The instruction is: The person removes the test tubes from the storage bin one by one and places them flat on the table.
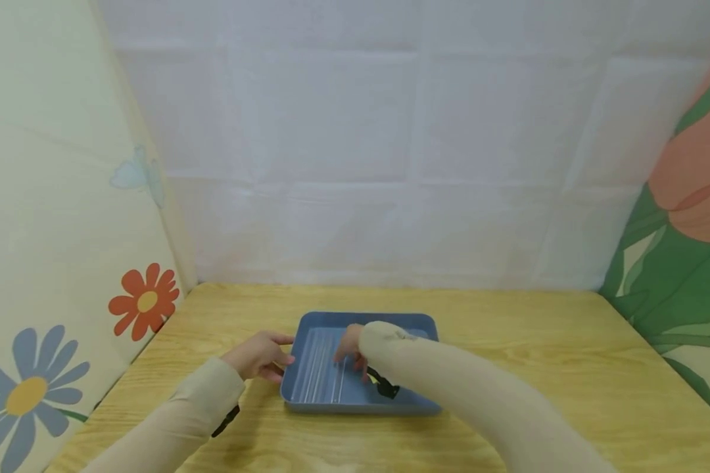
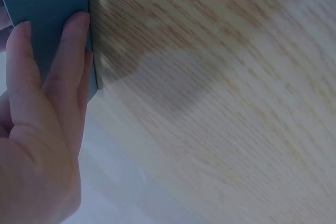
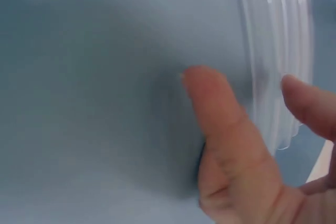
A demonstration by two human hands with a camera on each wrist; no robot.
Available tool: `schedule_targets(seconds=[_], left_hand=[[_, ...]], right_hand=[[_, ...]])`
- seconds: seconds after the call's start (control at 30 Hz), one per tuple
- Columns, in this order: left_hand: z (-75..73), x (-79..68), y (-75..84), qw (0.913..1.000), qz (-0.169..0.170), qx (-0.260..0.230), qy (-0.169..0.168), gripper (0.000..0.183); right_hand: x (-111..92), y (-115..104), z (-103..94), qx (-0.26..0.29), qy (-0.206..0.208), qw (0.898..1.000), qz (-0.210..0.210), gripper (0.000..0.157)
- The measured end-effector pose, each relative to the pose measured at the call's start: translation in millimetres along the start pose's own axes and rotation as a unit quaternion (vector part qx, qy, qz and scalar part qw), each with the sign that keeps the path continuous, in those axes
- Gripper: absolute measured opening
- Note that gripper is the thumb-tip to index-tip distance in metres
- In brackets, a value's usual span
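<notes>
A shallow blue tray sits on the table, with several long clear tubes side by side in its left part. One clear tube lies a little apart, to the right of that group. My left hand is at the tray's left wall, its extended fingers touching the outside. Over the tray reaches my right hand, palm down. In the right wrist view its thumb and a finger are spread apart near the tubes, pinching none. The right forearm hides part of the tray's right side.
The wood-grain table extends to both sides of the tray. A white cloth hangs behind it. Flower-printed cloths stand at the left and right.
</notes>
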State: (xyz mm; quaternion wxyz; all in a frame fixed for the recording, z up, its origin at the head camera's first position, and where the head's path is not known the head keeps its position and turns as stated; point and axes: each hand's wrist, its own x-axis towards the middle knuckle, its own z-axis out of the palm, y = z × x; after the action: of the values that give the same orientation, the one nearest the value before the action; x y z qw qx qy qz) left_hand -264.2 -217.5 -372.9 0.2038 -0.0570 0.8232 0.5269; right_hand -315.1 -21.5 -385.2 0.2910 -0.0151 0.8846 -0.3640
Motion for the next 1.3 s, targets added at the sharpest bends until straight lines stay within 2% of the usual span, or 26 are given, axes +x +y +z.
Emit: schedule_targets(seconds=[0.07,0.2,0.33,0.43,0.53,0.67,0.8,0.9,1.07,1.3], left_hand=[[0.6,-0.7,-0.2,1.0000,0.001,-0.002,0.002,0.057],[0.5,-1.8,0.0,1.0000,0.000,-0.001,0.005,0.056],[0.3,-1.3,0.7,1.0000,0.000,-0.001,0.007,0.056],[1.2,-0.4,0.8,0.9999,-0.004,-0.003,0.009,0.056],[2.9,0.2,0.4,0.9998,-0.012,-0.005,0.012,0.056],[5.1,1.1,-1.0,0.9998,-0.015,-0.003,0.015,0.056],[7.2,1.5,-2.3,0.9998,-0.018,-0.004,0.012,0.056],[8.6,1.3,-1.4,0.9997,-0.021,0.000,0.014,0.055],[9.8,0.6,1.5,0.9997,-0.018,0.008,0.015,0.054],[10.2,-2.6,4.3,0.9995,-0.021,0.013,0.019,0.053]], right_hand=[[-8.8,-2.6,-0.1,-0.016,0.010,1.000,-0.004,0.031],[-14.5,-4.2,-1.6,-0.031,0.018,0.999,-0.011,0.031],[-6.1,-0.2,-2.7,-0.028,0.020,0.999,-0.014,0.032],[2.9,5.3,-5.0,-0.019,0.015,1.000,-0.015,0.024],[4.1,9.3,-10.6,0.005,0.002,1.000,-0.015,0.024],[-11.1,9.8,-21.6,0.056,-0.028,0.998,-0.015,0.032],[-25.9,10.2,-30.1,0.100,-0.052,0.994,-0.009,0.031],[-29.7,12.1,-34.3,0.116,-0.055,0.992,-0.013,0.033],[-30.8,16.1,-40.2,0.155,-0.050,0.986,-0.018,0.046],[-31.5,22.2,-47.0,0.219,-0.074,0.972,-0.035,0.061]])
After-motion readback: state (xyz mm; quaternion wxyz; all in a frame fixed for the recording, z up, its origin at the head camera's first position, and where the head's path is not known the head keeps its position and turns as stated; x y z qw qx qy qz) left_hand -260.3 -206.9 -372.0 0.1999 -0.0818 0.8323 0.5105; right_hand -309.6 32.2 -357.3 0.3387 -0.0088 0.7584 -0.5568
